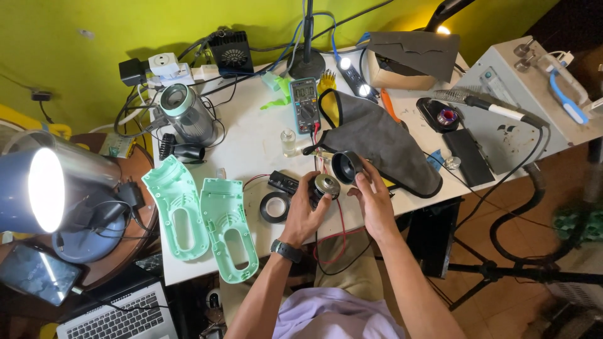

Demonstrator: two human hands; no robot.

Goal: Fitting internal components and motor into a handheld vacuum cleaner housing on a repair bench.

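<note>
My left hand (306, 213) grips a small round motor (326, 186) with a metal top, held just above the white table (251, 138). Red and black wires (340, 238) hang from it toward my lap. My right hand (372, 199) holds a black round cup-shaped housing (346, 166) beside the motor, tilted toward it. A roll of black tape (274, 206) lies just left of my left hand. Two mint-green plastic shell halves (201, 216) lie further left on the table.
A multimeter (304, 103) and a dark cloth pouch (377, 141) sit behind my hands. A grey cylinder (186, 115), a small clear bottle (288, 142) and chargers lie at the back left. A lit lamp (44, 188) and a laptop (119, 314) are at left, a grey machine (521, 107) at right.
</note>
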